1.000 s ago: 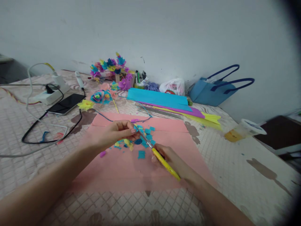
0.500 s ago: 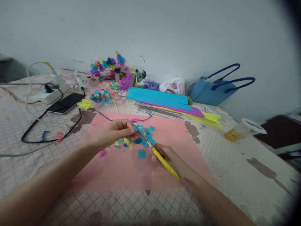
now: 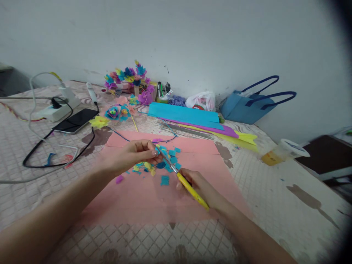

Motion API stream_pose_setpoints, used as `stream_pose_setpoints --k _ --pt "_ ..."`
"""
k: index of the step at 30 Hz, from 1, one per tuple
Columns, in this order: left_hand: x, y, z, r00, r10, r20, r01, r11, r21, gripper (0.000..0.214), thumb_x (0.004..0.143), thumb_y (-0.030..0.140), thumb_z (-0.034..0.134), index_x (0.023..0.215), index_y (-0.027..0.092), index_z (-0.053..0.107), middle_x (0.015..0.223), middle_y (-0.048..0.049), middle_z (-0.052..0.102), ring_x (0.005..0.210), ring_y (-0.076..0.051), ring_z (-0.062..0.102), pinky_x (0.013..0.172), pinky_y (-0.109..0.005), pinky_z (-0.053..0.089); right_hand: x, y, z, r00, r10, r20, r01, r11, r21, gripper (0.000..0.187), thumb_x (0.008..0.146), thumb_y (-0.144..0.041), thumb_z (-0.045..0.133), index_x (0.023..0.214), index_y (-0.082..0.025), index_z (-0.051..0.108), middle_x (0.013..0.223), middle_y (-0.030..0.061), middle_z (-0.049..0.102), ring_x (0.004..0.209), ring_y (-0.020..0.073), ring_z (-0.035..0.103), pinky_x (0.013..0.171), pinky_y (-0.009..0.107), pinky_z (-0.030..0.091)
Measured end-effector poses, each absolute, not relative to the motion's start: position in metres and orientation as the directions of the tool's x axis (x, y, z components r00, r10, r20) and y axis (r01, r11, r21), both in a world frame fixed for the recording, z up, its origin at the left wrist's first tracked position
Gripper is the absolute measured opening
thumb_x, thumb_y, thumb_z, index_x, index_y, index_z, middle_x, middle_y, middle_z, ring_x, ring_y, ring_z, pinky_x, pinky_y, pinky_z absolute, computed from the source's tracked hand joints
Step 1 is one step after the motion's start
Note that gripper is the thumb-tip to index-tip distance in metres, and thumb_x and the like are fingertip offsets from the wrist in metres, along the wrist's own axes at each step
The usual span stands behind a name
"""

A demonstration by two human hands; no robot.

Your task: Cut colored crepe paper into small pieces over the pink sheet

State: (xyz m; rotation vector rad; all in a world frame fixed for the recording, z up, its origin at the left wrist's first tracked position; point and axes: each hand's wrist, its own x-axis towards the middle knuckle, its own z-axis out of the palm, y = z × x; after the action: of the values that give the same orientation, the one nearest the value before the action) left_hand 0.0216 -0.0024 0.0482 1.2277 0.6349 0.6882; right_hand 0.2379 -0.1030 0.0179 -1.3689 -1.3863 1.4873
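My right hand (image 3: 200, 187) is closed round yellow-handled scissors (image 3: 189, 189), whose metal blades point up-left to my left fingertips. My left hand (image 3: 132, 156) pinches a small scrap of paper at the blade tips; the scrap is too small to make out. Both hands hover over a pink paper sheet (image 3: 154, 198) spread on the surface. Several small cut pieces of blue and yellow paper (image 3: 165, 165) lie scattered on the sheet between my hands.
Blue, purple and yellow paper sheets (image 3: 192, 117) lie behind the pink one. Paper flowers (image 3: 129, 79) stand at the back by the wall. A phone (image 3: 75, 121), power strip (image 3: 56, 110) and cables are on the left. A blue bag (image 3: 244, 104) and a plastic cup (image 3: 283, 152) are on the right.
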Motion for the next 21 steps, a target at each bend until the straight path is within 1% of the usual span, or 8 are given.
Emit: stream_pose_setpoints --k 4,8,10,12,13,15,18,21 --pt "0.021 -0.002 0.049 0.641 0.765 -0.063 -0.125 0.185 0.975 0.026 0.067 0.031 0.082 0.065 0.015 0.062 0.073 -0.0038 0.075 0.071 -0.014 0.070 0.069 -0.024 0.053 0.236 -0.103 0.020 -0.201 0.944 -0.262 0.118 -0.242 -0.963 0.022 0.077 -0.039 0.056 0.068 -0.020 0.050 0.065 -0.0004 0.056 0.052 0.0106 0.042 0.048 0.023 0.029" --pt "0.021 -0.003 0.044 0.655 0.751 -0.079 -0.097 0.187 0.978 0.026 0.070 0.032 0.080 0.067 0.014 0.062 0.076 -0.0047 0.075 0.075 -0.015 0.070 0.072 -0.025 0.054 0.234 -0.104 0.024 -0.166 0.949 -0.269 0.142 -0.247 -0.959 0.030 0.075 -0.046 0.060 0.070 -0.020 0.047 0.056 -0.0049 0.044 0.042 0.0068 0.031 0.039 0.020 0.024" --pt "0.024 -0.005 0.039 0.673 0.733 -0.095 -0.071 0.192 0.979 0.024 0.073 0.032 0.078 0.069 0.015 0.061 0.076 -0.0039 0.075 0.075 -0.015 0.070 0.071 -0.025 0.054 0.234 -0.103 0.024 -0.157 0.961 -0.228 0.156 -0.204 -0.967 0.037 0.073 -0.052 0.064 0.071 -0.020 0.045 0.054 -0.0071 0.039 0.041 0.0060 0.031 0.037 0.019 0.025" --pt "0.027 -0.009 0.033 0.710 0.696 -0.107 -0.040 0.192 0.981 0.023 0.076 0.033 0.075 0.072 0.015 0.061 0.077 -0.0034 0.075 0.073 -0.014 0.070 0.068 -0.025 0.054 0.234 -0.101 0.019 -0.154 0.970 -0.188 0.122 -0.171 -0.978 0.042 0.072 -0.057 0.066 0.072 -0.020 0.045 0.055 -0.0069 0.043 0.041 0.0060 0.037 0.037 0.018 0.029" --pt "0.029 -0.011 0.031 0.735 0.668 -0.115 -0.023 0.193 0.981 0.023 0.076 0.033 0.074 0.073 0.015 0.061 0.077 -0.0033 0.075 0.072 -0.014 0.070 0.067 -0.025 0.054 0.234 -0.099 0.016 -0.144 0.975 -0.169 0.095 -0.157 -0.983 0.041 0.072 -0.056 0.067 0.076 -0.019 0.048 0.058 -0.0061 0.046 0.041 0.0061 0.039 0.038 0.018 0.031" --pt "0.034 -0.016 0.027 0.774 0.619 -0.136 0.015 0.197 0.980 0.022 0.077 0.034 0.073 0.073 0.015 0.062 0.077 -0.0029 0.074 0.069 -0.014 0.069 0.066 -0.025 0.054 0.233 -0.096 0.006 -0.137 0.982 -0.129 0.028 -0.126 -0.992 0.036 0.071 -0.048 0.072 0.080 -0.020 0.051 0.056 -0.0073 0.047 0.041 0.0068 0.044 0.039 0.019 0.036" --pt "0.038 -0.021 0.024 0.795 0.583 -0.168 0.061 0.198 0.978 0.021 0.077 0.032 0.073 0.072 0.015 0.063 0.074 -0.0023 0.073 0.066 -0.013 0.067 0.064 -0.025 0.053 0.231 -0.091 -0.008 -0.120 0.988 -0.100 -0.115 -0.114 -0.987 0.032 0.070 -0.038 0.075 0.083 -0.021 0.052 0.062 -0.0067 0.054 0.041 0.0060 0.045 0.039 0.019 0.039" --pt "0.039 -0.023 0.023 0.803 0.567 -0.181 0.076 0.203 0.976 0.021 0.078 0.033 0.072 0.072 0.015 0.062 0.074 -0.0028 0.073 0.066 -0.014 0.067 0.063 -0.026 0.053 0.230 -0.090 -0.012 -0.108 0.989 -0.099 -0.196 -0.119 -0.973 0.031 0.067 -0.031 0.077 0.083 -0.021 0.052 0.071 -0.0045 0.060 0.042 0.0054 0.047 0.039 0.019 0.040"
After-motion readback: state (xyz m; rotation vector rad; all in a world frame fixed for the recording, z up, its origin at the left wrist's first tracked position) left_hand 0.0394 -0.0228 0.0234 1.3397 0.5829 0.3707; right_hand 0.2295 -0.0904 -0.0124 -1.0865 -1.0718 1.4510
